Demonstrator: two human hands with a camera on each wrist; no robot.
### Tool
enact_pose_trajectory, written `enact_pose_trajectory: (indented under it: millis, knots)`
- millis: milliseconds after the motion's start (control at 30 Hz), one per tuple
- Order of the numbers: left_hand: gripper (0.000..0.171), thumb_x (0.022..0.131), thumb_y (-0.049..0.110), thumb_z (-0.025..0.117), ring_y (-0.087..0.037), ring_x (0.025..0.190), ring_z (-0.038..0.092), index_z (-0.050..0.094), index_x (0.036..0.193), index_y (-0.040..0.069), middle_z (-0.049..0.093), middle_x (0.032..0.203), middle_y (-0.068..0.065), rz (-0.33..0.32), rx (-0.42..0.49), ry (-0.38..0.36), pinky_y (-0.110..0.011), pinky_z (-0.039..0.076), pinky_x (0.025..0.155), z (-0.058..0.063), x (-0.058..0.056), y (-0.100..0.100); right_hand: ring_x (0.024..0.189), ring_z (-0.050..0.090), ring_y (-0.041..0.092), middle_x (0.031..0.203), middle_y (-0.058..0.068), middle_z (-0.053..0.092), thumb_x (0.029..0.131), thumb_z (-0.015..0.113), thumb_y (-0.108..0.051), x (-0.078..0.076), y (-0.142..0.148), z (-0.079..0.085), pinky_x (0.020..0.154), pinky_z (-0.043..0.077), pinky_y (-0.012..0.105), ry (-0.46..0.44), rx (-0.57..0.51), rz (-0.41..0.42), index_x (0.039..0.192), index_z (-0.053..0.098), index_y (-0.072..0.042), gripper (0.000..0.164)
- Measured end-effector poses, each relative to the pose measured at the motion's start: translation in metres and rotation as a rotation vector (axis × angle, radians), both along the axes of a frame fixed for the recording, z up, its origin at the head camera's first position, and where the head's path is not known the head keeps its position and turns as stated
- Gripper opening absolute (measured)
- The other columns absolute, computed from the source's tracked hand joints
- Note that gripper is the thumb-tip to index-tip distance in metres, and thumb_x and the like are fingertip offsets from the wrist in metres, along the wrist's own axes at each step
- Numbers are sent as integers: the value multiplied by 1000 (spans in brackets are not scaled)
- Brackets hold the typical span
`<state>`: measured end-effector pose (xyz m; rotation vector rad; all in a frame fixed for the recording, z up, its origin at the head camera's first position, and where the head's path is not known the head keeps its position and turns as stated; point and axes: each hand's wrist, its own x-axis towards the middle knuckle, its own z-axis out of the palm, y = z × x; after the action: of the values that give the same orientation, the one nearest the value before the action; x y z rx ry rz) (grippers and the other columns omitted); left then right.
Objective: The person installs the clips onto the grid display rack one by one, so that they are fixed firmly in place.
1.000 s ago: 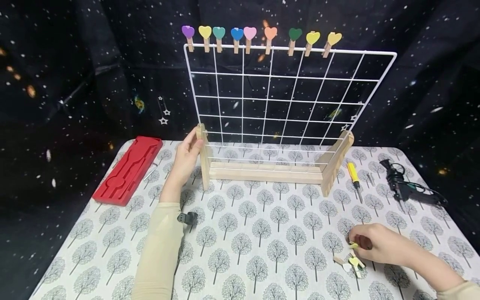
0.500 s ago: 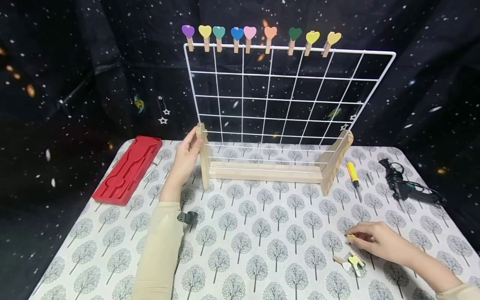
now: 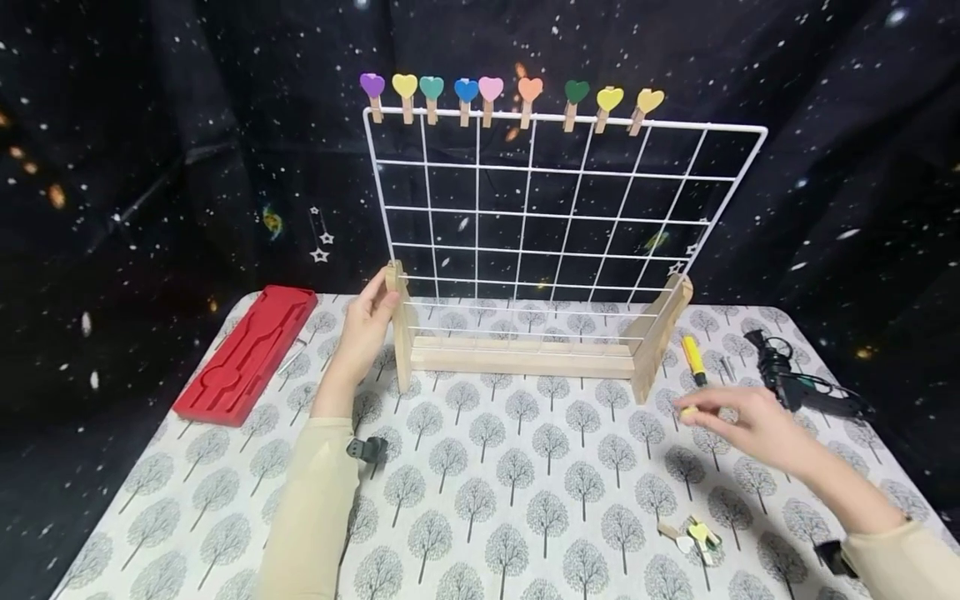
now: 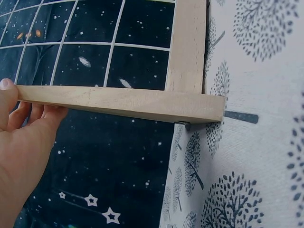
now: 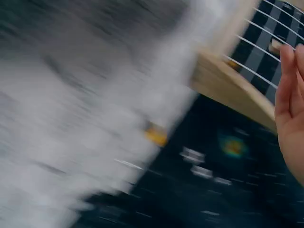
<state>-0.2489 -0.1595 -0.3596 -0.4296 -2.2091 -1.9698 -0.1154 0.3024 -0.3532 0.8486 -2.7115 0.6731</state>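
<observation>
A white wire grid [image 3: 697, 126] stands in a wooden stand, tilted back. Along its top bar several heart clothespins are clipped, from a purple one [image 3: 372, 85] at left to a yellow-orange one [image 3: 649, 102]. My left hand [image 3: 365, 325] grips the stand's left wooden upright [image 4: 118, 100], thumb on one side and fingers on the other. In the air before the stand's right upright [image 3: 660, 346], my right hand [image 3: 757, 425] pinches a small clothespin [image 3: 687, 412] with some yellow showing, mostly covered by fingertips. The right wrist view is blurred.
A small pile of heart clothespins [image 3: 697, 533] lies at the front right. Beyond the right hand are a yellow-handled screwdriver [image 3: 692, 357] and a black tool with a cable [image 3: 806, 383]. A red moulded tray [image 3: 247, 354] lies at left. A dark starry cloth [image 3: 150, 167] hangs behind.
My right hand has lifted a clothespin from beside the pile and moved up and away toward the stand. The left hand keeps its hold. The head view has shifted slightly.
</observation>
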Motion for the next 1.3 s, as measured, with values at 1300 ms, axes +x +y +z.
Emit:
enact_pose_trajectory:
  millis: [1300]
  knots:
    - [47, 91, 12, 41, -22, 123, 35, 27, 135, 4, 35, 134, -17, 30, 86, 78, -26, 30, 101, -2, 0, 6, 75, 58, 1, 70, -17, 63, 71, 65, -33, -115, -92, 255, 78, 45, 10, -37, -320, -383, 100, 66, -10, 37]
